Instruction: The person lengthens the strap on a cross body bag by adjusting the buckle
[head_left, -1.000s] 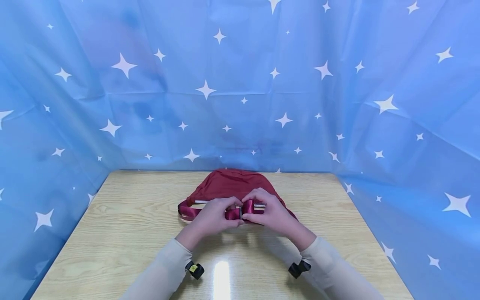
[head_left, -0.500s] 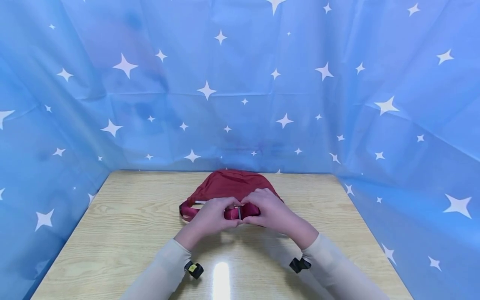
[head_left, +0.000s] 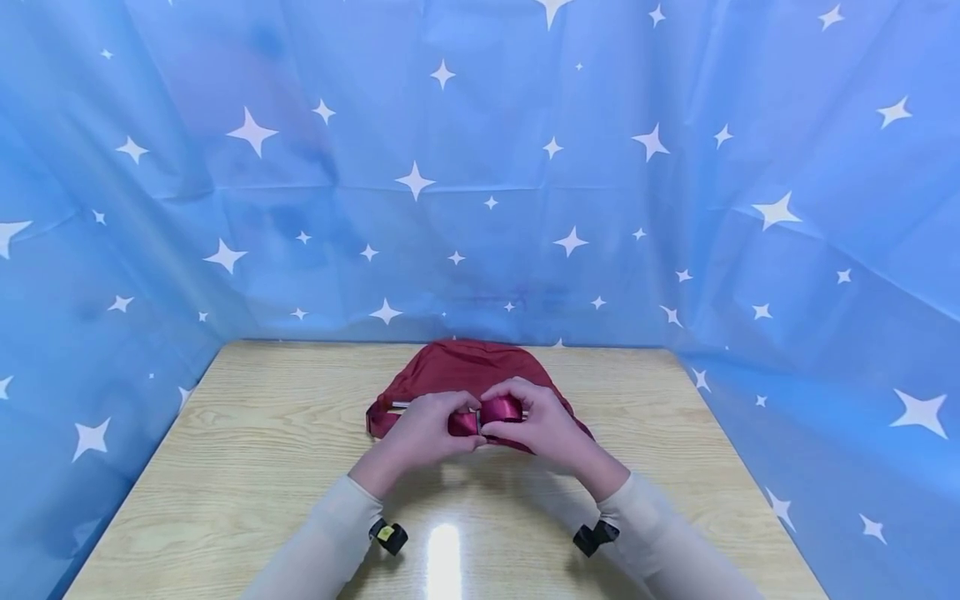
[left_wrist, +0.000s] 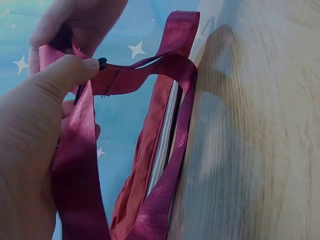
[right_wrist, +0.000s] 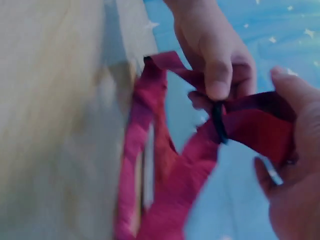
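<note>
A dark red waist bag [head_left: 465, 367] with a silvery zipper lies at the far middle of the table, its shiny strap [head_left: 501, 408] raised in front of it. My left hand [head_left: 427, 425] pinches the strap beside a black slider buckle [right_wrist: 219, 121], thumb against the webbing. Opposite, my right hand [head_left: 547, 425] holds a loop of the same strap between thumb and fingers, just right of the buckle. In the left wrist view the strap [left_wrist: 80, 170] hangs in a long band below my left thumb. Blur in the right wrist view hides fine detail of the webbing.
The light wooden table [head_left: 262, 467] reaches to a blue curtain [head_left: 480, 208] with white stars behind and at both sides. A black wrist strap with a small device [head_left: 388, 537] sits on my left sleeve, another device [head_left: 596, 537] on my right.
My right hand closed in over the strap, then drew back slightly, leaving a rounded loop of webbing by the buckle. The bag's left end has shifted a little right. My left hand stays nearly still.
</note>
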